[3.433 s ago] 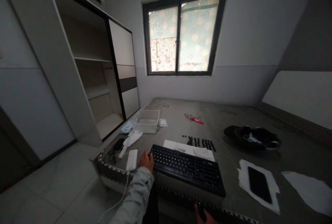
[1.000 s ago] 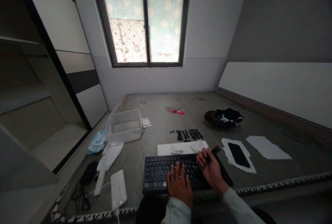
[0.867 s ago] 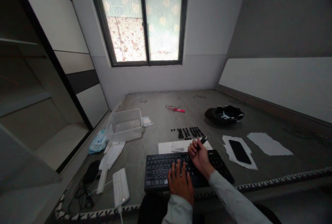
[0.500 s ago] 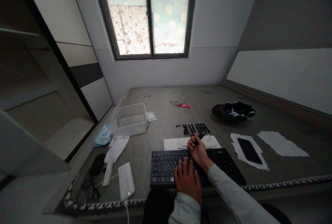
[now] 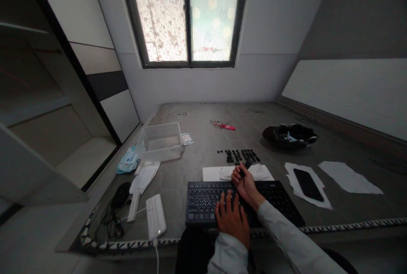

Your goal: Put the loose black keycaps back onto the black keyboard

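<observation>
on the grey bed (image 5: 203, 147) lay the black keyboard (image 5: 202, 201), seemingly held steady for tool work. the left hand (image 5: 233, 220) rested across it, fingers spread; the right hand (image 5: 246, 187) curled around a dark tool (image 5: 248, 164), whose next move probably called for precise aim. black keycaps (image 5: 244, 154) sat beyond.

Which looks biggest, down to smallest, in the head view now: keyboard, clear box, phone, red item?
1. Keyboard, though partly covered
2. Clear box
3. Phone
4. Red item

This ranks appearance only; the keyboard is nearest the camera and the red item farthest, exaggerating their difference.
</observation>
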`<action>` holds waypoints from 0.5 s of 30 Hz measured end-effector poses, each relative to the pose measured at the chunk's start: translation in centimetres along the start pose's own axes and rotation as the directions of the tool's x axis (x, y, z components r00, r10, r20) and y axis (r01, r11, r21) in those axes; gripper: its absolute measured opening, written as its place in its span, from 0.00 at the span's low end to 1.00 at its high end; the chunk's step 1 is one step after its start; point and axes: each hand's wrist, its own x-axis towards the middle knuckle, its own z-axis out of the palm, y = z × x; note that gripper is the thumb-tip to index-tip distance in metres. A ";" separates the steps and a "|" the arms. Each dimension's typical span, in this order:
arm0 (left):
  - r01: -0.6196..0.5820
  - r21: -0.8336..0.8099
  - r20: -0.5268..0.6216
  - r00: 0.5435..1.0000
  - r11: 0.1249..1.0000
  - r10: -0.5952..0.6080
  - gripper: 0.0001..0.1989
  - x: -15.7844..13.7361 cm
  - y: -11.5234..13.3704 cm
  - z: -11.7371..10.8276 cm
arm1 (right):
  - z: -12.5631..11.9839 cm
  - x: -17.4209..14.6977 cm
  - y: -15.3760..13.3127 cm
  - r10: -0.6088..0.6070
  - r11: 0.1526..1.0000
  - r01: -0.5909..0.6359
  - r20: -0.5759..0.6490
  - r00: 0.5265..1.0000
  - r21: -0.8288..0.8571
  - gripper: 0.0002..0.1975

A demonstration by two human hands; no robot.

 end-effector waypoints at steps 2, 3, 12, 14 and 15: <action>-0.005 0.001 -0.002 1.000 1.000 0.005 0.17 0.1 0.0 0.0 | 0.3 0.4 0.4 -0.024 0.999 0.023 -0.012 1.000 -0.034 0.21; -0.003 0.001 0.000 1.000 1.000 0.003 0.17 0.1 -0.1 -0.1 | 0.4 0.6 0.6 -0.039 0.998 0.038 -0.015 0.999 -0.056 0.21; 0.013 -0.010 0.040 0.999 1.000 -0.013 0.15 0.1 -0.1 -0.4 | 0.9 0.9 2.9 -0.175 0.937 0.169 0.006 0.985 -0.305 0.22; 0.039 -0.049 0.036 0.999 0.998 -0.037 0.15 0.1 -0.2 -0.4 | 0.9 0.7 3.1 -0.189 0.925 0.179 0.003 0.982 -0.335 0.23; 0.057 -0.078 0.030 0.998 0.995 -0.055 0.15 0.1 -0.2 -0.5 | 0.9 0.6 3.2 -0.192 0.921 0.180 0.000 0.981 -0.346 0.23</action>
